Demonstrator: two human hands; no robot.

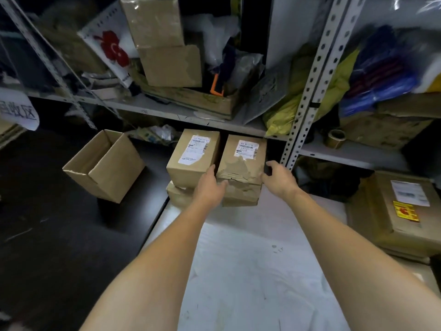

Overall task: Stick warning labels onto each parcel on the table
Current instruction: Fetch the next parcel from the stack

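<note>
Two brown parcels with white shipping labels stand side by side at the far end of the white table (250,271). The right one, a torn-taped parcel (243,163), sits on a lower box between my hands. My left hand (210,187) has straight fingers slid into the gap along its left side, with the thumb on its front. My right hand (279,179) is at its right front corner, fingers loosely curved beside it. The left parcel (193,158) rests on another box (177,195). A large parcel (393,211) at the right carries a yellow-red warning label (405,211).
An open, empty carton (105,163) stands on the dark surface to the left. Metal shelving (307,99) packed with boxes and bags rises right behind the parcels. A roll of brown tape (335,138) lies on the right shelf.
</note>
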